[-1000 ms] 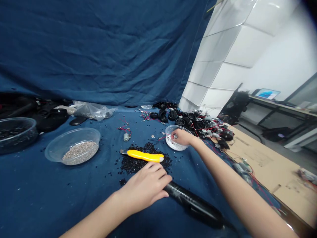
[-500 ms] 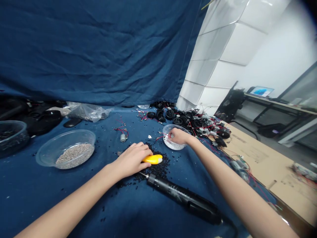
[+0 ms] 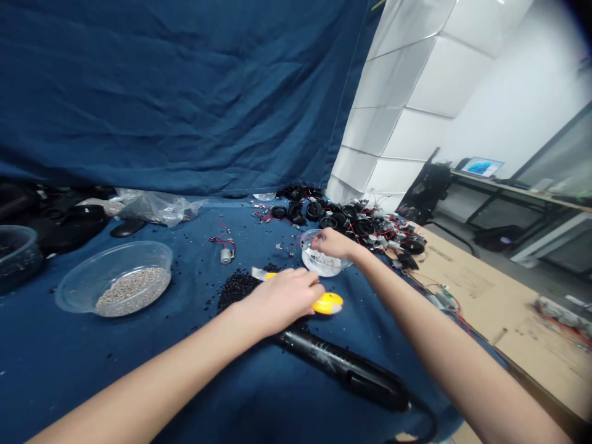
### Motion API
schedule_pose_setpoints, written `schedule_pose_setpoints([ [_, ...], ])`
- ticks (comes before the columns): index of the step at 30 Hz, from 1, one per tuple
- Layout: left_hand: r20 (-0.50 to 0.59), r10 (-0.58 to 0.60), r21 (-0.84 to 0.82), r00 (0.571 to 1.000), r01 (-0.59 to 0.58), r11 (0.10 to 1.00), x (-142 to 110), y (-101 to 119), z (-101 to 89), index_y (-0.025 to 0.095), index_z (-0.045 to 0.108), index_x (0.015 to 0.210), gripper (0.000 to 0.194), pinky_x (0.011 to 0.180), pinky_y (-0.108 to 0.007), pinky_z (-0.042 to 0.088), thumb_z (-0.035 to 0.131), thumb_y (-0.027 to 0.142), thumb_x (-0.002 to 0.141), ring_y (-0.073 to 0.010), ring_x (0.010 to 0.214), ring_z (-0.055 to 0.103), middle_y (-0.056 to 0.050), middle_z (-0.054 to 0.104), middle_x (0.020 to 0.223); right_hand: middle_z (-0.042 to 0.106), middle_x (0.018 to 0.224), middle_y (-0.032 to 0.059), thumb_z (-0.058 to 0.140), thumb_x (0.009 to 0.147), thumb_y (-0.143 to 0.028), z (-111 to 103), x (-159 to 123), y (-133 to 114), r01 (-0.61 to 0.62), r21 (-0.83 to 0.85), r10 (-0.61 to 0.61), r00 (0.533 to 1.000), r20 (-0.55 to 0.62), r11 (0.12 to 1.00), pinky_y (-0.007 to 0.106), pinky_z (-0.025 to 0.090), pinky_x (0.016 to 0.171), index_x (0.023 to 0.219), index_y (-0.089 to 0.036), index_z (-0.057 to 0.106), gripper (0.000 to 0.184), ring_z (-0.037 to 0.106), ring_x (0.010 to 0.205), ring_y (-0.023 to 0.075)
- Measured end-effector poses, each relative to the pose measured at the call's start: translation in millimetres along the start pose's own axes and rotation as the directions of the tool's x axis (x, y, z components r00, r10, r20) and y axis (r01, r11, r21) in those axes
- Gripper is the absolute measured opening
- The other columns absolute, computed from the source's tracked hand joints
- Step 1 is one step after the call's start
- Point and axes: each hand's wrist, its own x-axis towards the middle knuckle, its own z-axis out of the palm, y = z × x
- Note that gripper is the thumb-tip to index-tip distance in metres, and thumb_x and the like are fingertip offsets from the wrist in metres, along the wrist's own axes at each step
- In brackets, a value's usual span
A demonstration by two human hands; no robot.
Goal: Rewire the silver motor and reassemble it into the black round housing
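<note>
My left hand (image 3: 282, 299) is closed around a yellow utility knife (image 3: 327, 303), whose blade end pokes out to the left and whose yellow end shows to the right. It hovers by a heap of small black beads (image 3: 238, 287) on the blue cloth. My right hand (image 3: 333, 243) reaches into a small clear bowl (image 3: 319, 264) of white bits, fingers pinched on something I cannot make out. A black tube-shaped tool (image 3: 345, 368) lies just below my left hand.
A clear bowl of grey grains (image 3: 115, 285) stands at the left, a darker bowl (image 3: 16, 256) at the far left edge. A small motor with red wires (image 3: 225, 254) lies mid-cloth. Black round parts with wires (image 3: 361, 225) pile up behind. A cardboard sheet (image 3: 485, 296) lies to the right.
My left hand left the black tool, took hold of the yellow knife and moved it right, off the bead heap. My right hand stayed at the small bowl.
</note>
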Motion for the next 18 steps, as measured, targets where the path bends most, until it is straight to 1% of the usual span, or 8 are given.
schedule_pose_setpoints([
  [3, -0.037, 0.116, 0.015, 0.993, -0.115, 0.993, 31, 23, 17.1, 0.012, 0.067, 0.100, 0.013, 0.080, -0.040, 0.051, 0.063, 0.018, 0.090, -0.0286, 0.096, 0.063, -0.010, 0.065, 0.101, 0.065, 0.109, 0.0056, 0.061, 0.095, -0.035, -7, -5, -6, -0.007, 0.186, 0.012, 1.000, -0.027, 0.983, 0.036, 0.057, 0.075, 0.113, -0.014, 0.062, 0.028, 0.066, 0.089, 0.0192],
  [5, -0.055, 0.179, 0.003, 0.982, -0.179, 0.984, 50, 35, 31.3, 0.012, 0.067, 0.101, 0.016, 0.077, -0.039, 0.051, 0.068, 0.021, 0.087, -0.0290, 0.098, 0.062, -0.010, 0.066, 0.101, 0.064, 0.091, 0.0019, 0.060, 0.096, -0.034, -11, -11, -13, 0.001, 0.320, 0.016, 0.999, -0.049, 0.947, 0.027, 0.054, 0.062, 0.102, -0.013, 0.062, 0.022, 0.062, 0.070, 0.0122],
  [8, -0.057, 0.213, -0.045, 0.975, -0.215, 0.976, 68, 46, 43.9, 0.014, 0.069, 0.098, 0.015, 0.072, -0.036, 0.052, 0.070, 0.024, 0.086, -0.0270, 0.093, 0.065, -0.009, 0.068, 0.097, 0.043, 0.059, -0.0069, 0.060, 0.092, -0.027, -13, -25, -31, 0.043, 0.525, -0.003, 0.997, -0.077, 0.850, 0.017, 0.031, 0.042, 0.073, -0.015, 0.052, 0.024, 0.038, 0.045, 0.0047],
  [10, -0.070, 0.202, -0.081, 0.977, -0.208, 0.975, 65, 48, 41.2, 0.014, 0.069, 0.096, 0.012, 0.073, -0.036, 0.052, 0.066, 0.023, 0.088, -0.0266, 0.091, 0.066, -0.009, 0.070, 0.094, 0.031, 0.053, -0.0098, 0.060, 0.084, -0.025, -12, -40, -48, 0.078, 0.647, -0.038, 0.996, -0.076, 0.758, 0.019, 0.019, 0.041, 0.064, -0.019, 0.040, 0.029, 0.026, 0.042, 0.0031],
  [12, -0.098, 0.178, -0.123, 0.979, -0.190, 0.974, 46, 46, 30.5, 0.013, 0.069, 0.096, 0.015, 0.078, -0.037, 0.052, 0.063, 0.025, 0.090, -0.0266, 0.092, 0.066, -0.010, 0.070, 0.096, 0.030, 0.053, -0.0102, 0.061, 0.075, -0.027, -7, -58, -67, 0.097, 0.745, -0.084, 0.995, -0.056, 0.660, 0.019, 0.016, 0.042, 0.064, -0.020, 0.038, 0.026, 0.023, 0.044, 0.0027],
  [14, -0.132, 0.147, -0.171, 0.980, -0.169, 0.971, 15, 40, 16.3, 0.014, 0.068, 0.100, 0.017, 0.084, -0.033, 0.051, 0.058, 0.026, 0.093, -0.0226, 0.094, 0.066, -0.008, 0.071, 0.100, 0.029, 0.053, -0.0109, 0.062, 0.068, -0.029, 2, -78, -88, 0.090, 0.815, -0.129, 0.991, -0.019, 0.573, 0.020, 0.014, 0.043, 0.068, -0.019, 0.043, 0.021, 0.022, 0.045, 0.0027],
  [16, -0.154, 0.076, -0.226, 0.985, -0.110, 0.968, -24, 31, 3.6, 0.014, 0.069, 0.093, 0.019, 0.076, -0.030, 0.051, 0.051, 0.022, 0.096, -0.0186, 0.081, 0.066, -0.005, 0.070, 0.087, 0.030, 0.053, -0.0112, 0.062, 0.065, -0.030, 16, -97, -107, 0.072, 0.864, -0.166, 0.986, 0.013, 0.499, 0.020, 0.013, 0.043, 0.073, -0.018, 0.049, 0.020, 0.022, 0.045, 0.0029],
  [18, -0.212, -0.153, -0.456, 0.965, 0.040, 0.889, -63, 21, -4.3, 0.016, 0.070, 0.090, 0.019, 0.075, -0.027, 0.050, 0.053, 0.021, 0.095, -0.0162, 0.078, 0.065, -0.002, 0.070, 0.082, 0.034, 0.053, -0.0105, 0.065, 0.065, -0.026, 33, -114, -124, 0.015, 0.925, -0.224, 0.972, 0.076, 0.379, 0.020, 0.012, 0.044, 0.075, -0.016, 0.054, 0.018, 0.023, 0.046, 0.0026],
])
